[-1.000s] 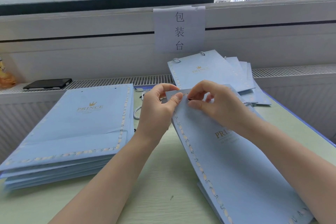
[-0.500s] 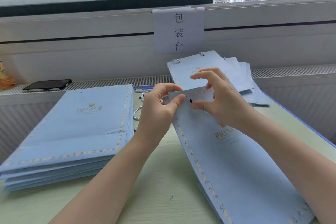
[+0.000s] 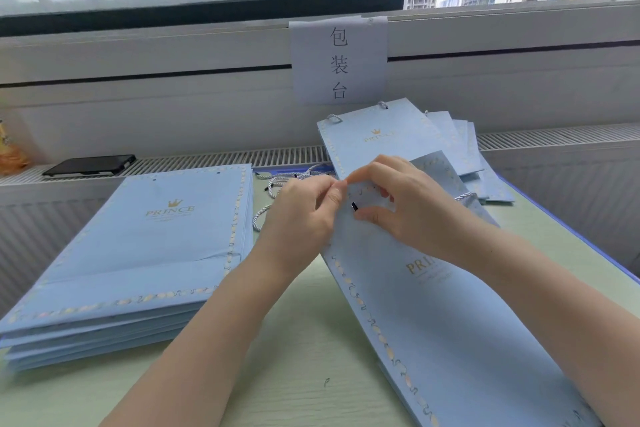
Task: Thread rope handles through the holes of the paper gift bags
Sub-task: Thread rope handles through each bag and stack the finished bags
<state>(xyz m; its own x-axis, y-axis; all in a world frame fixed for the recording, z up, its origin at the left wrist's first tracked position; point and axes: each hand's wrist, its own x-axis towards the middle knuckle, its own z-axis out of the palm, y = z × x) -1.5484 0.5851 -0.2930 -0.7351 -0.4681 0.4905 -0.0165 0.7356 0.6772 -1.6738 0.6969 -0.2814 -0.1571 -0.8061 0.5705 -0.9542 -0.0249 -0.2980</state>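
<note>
**Head view: your fingers meet at the bag's top edge**

Your left hand (image 3: 301,215) pinches the upper corner of the flat blue gift bag (image 3: 450,322), thumb and forefinger pressed on the paper. Your right hand (image 3: 408,204) curls over the same edge, thumb below and fingers above, with the black rope tip (image 3: 354,206) poking through the paper just beside that thumb. Loose rope handles (image 3: 277,184) lie beyond your left hand. On the pale green table (image 3: 304,374), a stack of unthreaded bags (image 3: 138,253) sits left, finished bags (image 3: 398,139) lean at the sill, near a phone (image 3: 90,165) and paper sign (image 3: 339,61).
</note>
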